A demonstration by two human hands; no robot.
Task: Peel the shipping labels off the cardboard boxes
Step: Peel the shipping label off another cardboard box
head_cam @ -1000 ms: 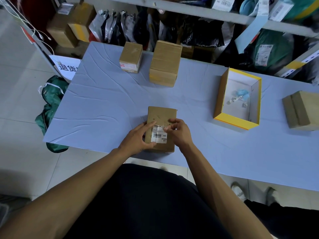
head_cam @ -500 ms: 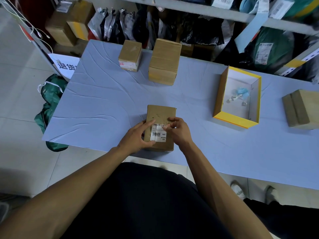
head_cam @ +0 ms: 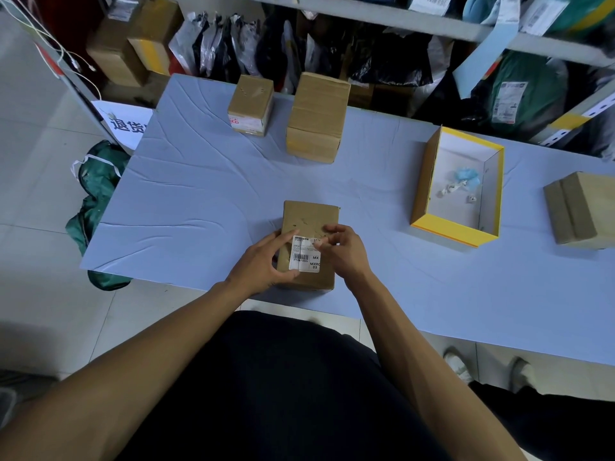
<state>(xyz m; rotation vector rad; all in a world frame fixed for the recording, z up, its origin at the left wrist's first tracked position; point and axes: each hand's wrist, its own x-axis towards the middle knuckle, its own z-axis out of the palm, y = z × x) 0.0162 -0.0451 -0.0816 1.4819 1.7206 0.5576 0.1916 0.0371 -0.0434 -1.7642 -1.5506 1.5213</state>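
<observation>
Right now the left hand [head_cam: 263,261] clasps the box [head_cam: 307,244] near the surface's [head_cam: 199,201] front edge. The right hand's [head_cam: 344,252] fingertips [head_cam: 317,242] pinch the white label's [head_cam: 305,254] top corner; its grip is closed there.

A parcel depot: shelves [head_cam: 382,18] crammed with bagged parcels [head_cam: 382,58], labelled cardboard boxes [head_cam: 317,116] on a sorting table [head_cam: 199,194].

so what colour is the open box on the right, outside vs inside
Yellow outside, white inside, seen clearly in the head view.
</observation>
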